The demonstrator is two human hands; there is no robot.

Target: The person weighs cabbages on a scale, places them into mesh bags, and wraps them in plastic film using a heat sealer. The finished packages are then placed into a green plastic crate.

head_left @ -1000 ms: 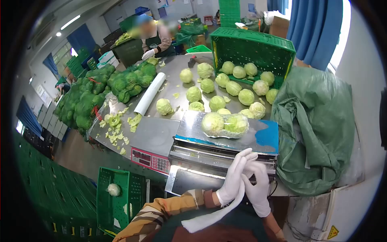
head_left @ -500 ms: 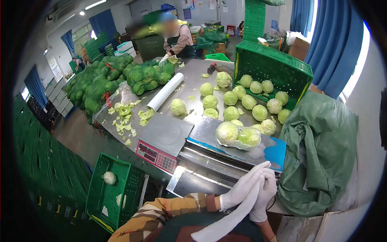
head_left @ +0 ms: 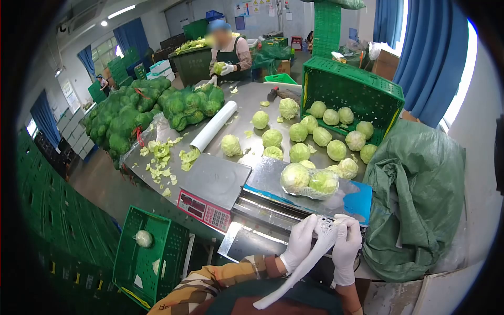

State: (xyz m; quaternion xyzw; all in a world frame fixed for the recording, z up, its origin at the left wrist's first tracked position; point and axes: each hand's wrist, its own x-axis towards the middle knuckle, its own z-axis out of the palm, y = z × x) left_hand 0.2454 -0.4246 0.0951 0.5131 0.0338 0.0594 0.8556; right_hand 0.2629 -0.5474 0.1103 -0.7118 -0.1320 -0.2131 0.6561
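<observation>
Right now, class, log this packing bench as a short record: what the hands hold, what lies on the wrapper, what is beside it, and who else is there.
left hand: gloved, gripping white sleeve
right hand: gloved, gripping the sleeve's top
wrapper: two wrapped cabbages on it
scale: left of wrapper, bare
crate: tipped, loose cabbages spilling out
co-worker: far end, holding a cabbage

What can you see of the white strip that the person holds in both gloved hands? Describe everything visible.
The white strip looks like soft foam netting or cloth, long and narrow. Its upper end, which shows a mesh pattern, is pinched between the left hand and right hand, both in white gloves. The rest hangs slanting down toward the person's lap, its lower end loose.
</observation>
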